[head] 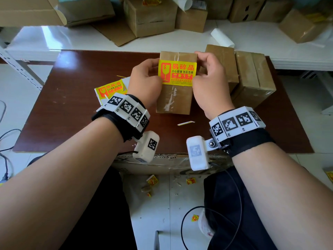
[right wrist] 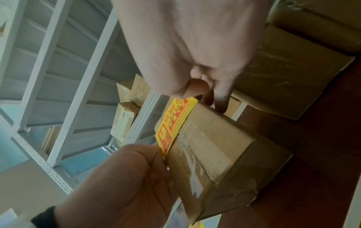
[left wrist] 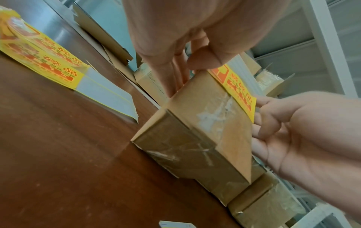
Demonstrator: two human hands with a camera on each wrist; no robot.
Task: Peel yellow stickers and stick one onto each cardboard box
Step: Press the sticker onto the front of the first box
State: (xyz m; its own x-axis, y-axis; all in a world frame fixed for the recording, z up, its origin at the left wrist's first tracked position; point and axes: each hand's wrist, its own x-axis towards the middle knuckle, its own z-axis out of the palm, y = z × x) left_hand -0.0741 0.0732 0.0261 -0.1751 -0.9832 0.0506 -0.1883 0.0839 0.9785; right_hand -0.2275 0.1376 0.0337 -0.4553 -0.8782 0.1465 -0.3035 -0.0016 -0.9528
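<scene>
A yellow sticker with red print is stretched flat just over the far half of a taped cardboard box at the middle of the brown table. My left hand pinches the sticker's left end. My right hand pinches its right end. In the left wrist view the left thumb holds the sticker at the box top's edge. In the right wrist view the sticker lies along the box top. Whether it is stuck down I cannot tell.
A stack of yellow sticker sheets lies left of my left hand. Two more taped boxes stand right of the held one. A peeled paper strip lies on the table's near side. Several boxes crowd the white shelf behind.
</scene>
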